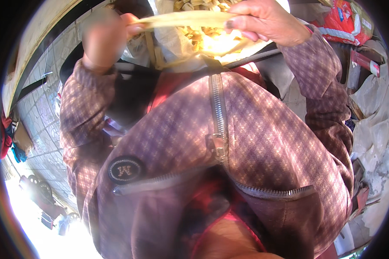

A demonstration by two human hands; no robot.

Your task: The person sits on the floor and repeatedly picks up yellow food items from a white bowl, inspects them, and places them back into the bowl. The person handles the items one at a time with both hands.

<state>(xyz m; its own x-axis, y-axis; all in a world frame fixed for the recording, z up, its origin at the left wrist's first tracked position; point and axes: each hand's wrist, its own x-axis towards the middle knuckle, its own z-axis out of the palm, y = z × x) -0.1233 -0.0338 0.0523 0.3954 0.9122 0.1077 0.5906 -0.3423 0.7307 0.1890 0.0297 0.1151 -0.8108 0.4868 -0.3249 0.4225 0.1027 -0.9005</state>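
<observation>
A pale yellow, flat strip (188, 19), perhaps dried leaf or husk, is stretched level between my two hands at the top of the view. My left hand (107, 39), partly blurred, pinches its left end. The right end is gripped between the thumb and fingers of my right hand (262, 24). Below and behind the strip lies a heap of similar folded yellow strips (197, 37) in a whitish cloth sack (168, 29). Bright sunlight washes out part of the heap.
Red plastic packaging (343, 24) lies at the upper right, with a red and white box (364, 63) below it. Crumpled plastic sheeting (372, 97) covers the right side. Paving (48, 129) shows at left. A dark bar (262, 56) runs near the sack.
</observation>
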